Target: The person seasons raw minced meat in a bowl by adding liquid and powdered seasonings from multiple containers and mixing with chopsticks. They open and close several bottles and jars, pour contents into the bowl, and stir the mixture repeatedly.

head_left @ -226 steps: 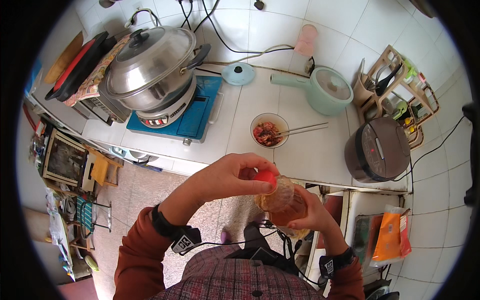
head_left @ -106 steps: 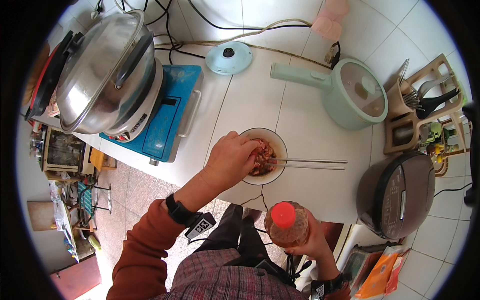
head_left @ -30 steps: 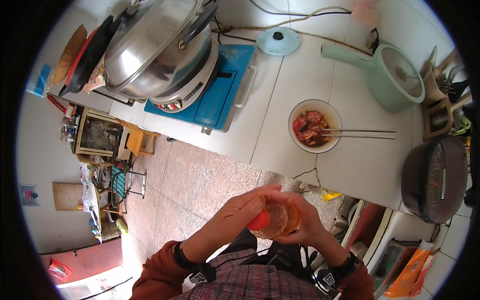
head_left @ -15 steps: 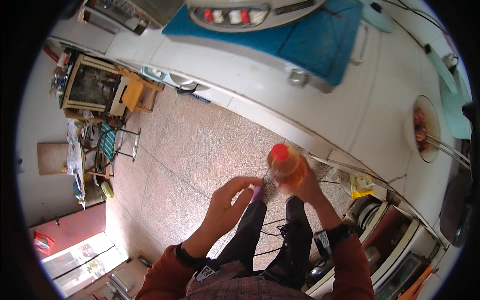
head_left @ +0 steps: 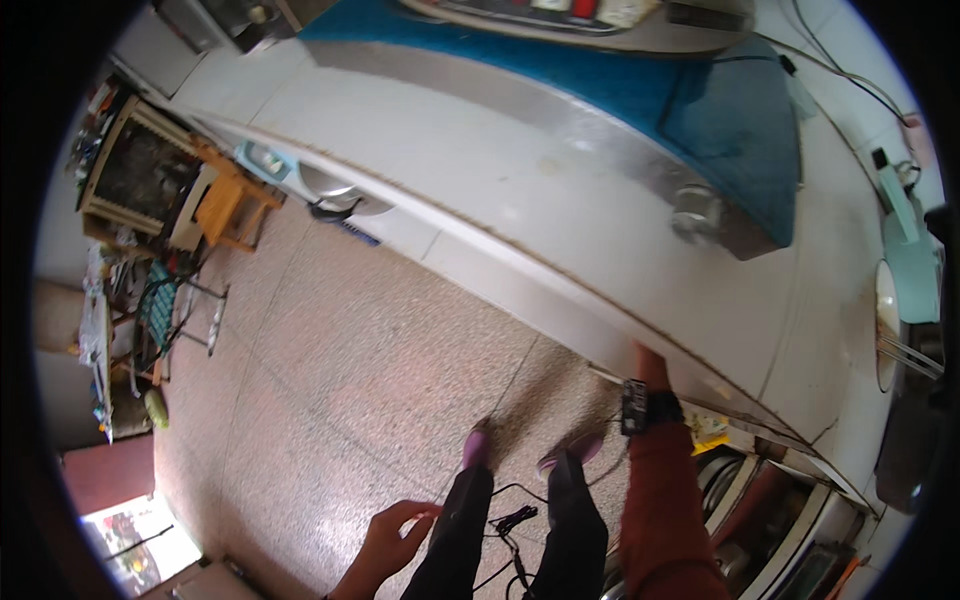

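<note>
My right arm, in a dark red sleeve with a black wrist strap and small tag, stretches to the edge of the white counter (head_left: 480,160). Only the wrist and base of my right hand (head_left: 652,366) show. Its fingers are hidden beneath the counter's overhang, so what they hold cannot be seen. Low over the floor, by my left leg, hangs my left hand (head_left: 395,535). Its fingers are loosely bent, thumb apart from them, with nothing in it.
A blue-topped gas stove (head_left: 740,150) with a knob stands on the counter. At the right are a bowl (head_left: 886,320) and a dark pan (head_left: 905,440). Open shelves (head_left: 740,500) lie below my right arm. A wooden stool (head_left: 230,210) stands left; a black cord (head_left: 515,520) hangs between my legs.
My right hand has gone from in front of me to under the counter edge, and the red-capped bottle it held is out of sight. My left hand has dropped lower.
</note>
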The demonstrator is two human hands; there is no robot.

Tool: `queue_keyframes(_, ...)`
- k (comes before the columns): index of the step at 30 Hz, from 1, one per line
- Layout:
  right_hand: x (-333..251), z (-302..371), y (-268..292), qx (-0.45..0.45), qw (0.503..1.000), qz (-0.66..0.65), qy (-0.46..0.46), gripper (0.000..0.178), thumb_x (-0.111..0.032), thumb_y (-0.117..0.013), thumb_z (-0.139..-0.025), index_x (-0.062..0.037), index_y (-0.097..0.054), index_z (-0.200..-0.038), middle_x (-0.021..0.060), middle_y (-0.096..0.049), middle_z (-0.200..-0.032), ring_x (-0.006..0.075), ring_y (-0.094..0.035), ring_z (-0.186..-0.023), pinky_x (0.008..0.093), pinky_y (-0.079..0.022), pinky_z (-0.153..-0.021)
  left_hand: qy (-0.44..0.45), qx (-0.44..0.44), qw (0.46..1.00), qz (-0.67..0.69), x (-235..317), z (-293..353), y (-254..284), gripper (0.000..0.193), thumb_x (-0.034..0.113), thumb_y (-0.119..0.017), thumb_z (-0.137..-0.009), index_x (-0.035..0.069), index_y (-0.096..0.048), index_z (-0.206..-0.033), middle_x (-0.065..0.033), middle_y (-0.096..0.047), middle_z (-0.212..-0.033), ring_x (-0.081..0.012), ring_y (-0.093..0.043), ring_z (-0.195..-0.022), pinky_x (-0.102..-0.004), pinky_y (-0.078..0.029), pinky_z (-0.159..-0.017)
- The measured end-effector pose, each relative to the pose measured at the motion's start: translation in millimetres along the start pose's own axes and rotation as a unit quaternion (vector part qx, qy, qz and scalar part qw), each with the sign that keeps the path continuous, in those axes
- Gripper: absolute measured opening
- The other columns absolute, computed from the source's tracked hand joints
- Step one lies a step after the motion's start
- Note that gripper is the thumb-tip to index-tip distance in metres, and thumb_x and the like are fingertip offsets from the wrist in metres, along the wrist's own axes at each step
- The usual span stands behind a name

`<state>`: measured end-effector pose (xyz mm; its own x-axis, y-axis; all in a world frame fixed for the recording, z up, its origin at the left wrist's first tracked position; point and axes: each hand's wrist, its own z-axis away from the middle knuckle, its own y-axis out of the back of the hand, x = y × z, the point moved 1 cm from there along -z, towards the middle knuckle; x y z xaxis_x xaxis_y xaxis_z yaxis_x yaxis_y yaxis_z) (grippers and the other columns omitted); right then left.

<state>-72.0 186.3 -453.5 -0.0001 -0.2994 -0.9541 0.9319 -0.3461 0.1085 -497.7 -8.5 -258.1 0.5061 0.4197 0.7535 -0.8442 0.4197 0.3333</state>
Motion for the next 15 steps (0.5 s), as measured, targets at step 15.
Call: queue_keyframes(15, -99.7, 164.3, 31.6, -0.132, 0.973, 0.187, -0.032, 0.043, -0.021, -0.067, -0.092, 0.0003, -0.055, -0.127, 0.0089, -0.065, -0.116, 0.0188, -0.060, -0.107, 0.0336, -0.046, -0.096, -0.128, -0.087, 0.988, 0.029, 123.7, -8.2, -3.3, 0.030, 0.017, -0.046, -0.101, 0.001, -0.066, -0.115, -0.0139, -0.071, -0.104, -0.0230, -0.067, -0.100, -0.0328, -0.050, -0.090)
